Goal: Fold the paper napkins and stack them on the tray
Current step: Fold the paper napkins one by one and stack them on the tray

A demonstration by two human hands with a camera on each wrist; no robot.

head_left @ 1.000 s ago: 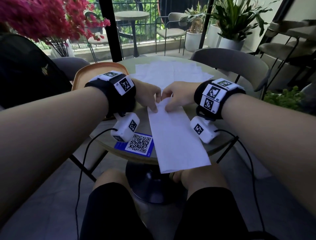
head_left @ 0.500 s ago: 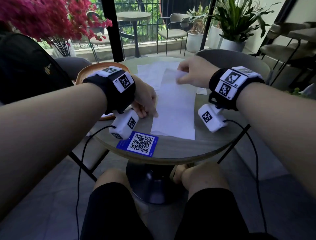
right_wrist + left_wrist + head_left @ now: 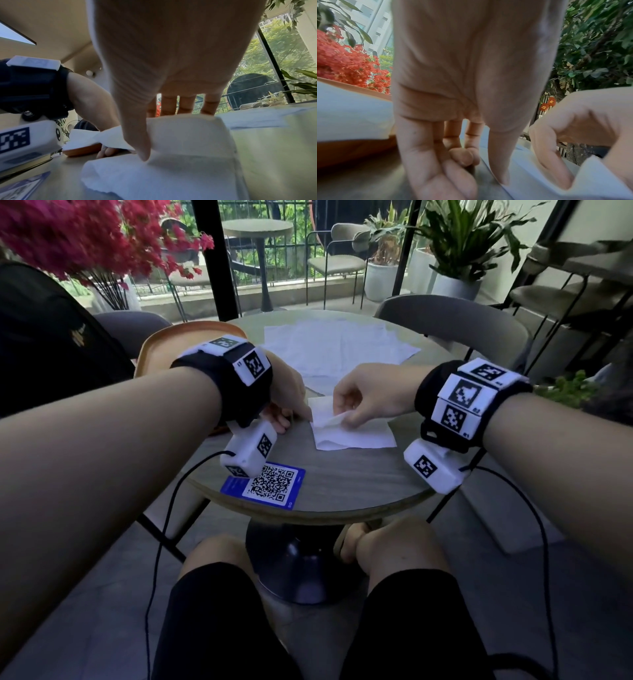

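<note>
A white paper napkin (image 3: 363,436) lies on the round table (image 3: 342,484) as a small rectangle with its upper layer lifted. My right hand (image 3: 339,416) pinches that lifted layer between thumb and fingers; the right wrist view shows the thumb of the right hand (image 3: 145,135) on the curled napkin (image 3: 171,175). My left hand (image 3: 298,416) sits at the napkin's left edge. In the left wrist view, the left hand (image 3: 471,155) has its thumb pressing the napkin (image 3: 539,182). An orange tray (image 3: 154,354) stands to the left, mostly behind my left wrist, with white folded napkins (image 3: 351,111) on it.
Several unfolded napkins (image 3: 335,347) are spread across the far half of the table. A blue QR card (image 3: 270,484) lies near the front edge. Grey chairs (image 3: 455,320) stand behind the table, and a black bag (image 3: 51,337) is at the left.
The long napkin strip, which hung over the table's front edge, was pulled onto the table. My right hand brought its far end back toward me, folding it into a shorter rectangle.
</note>
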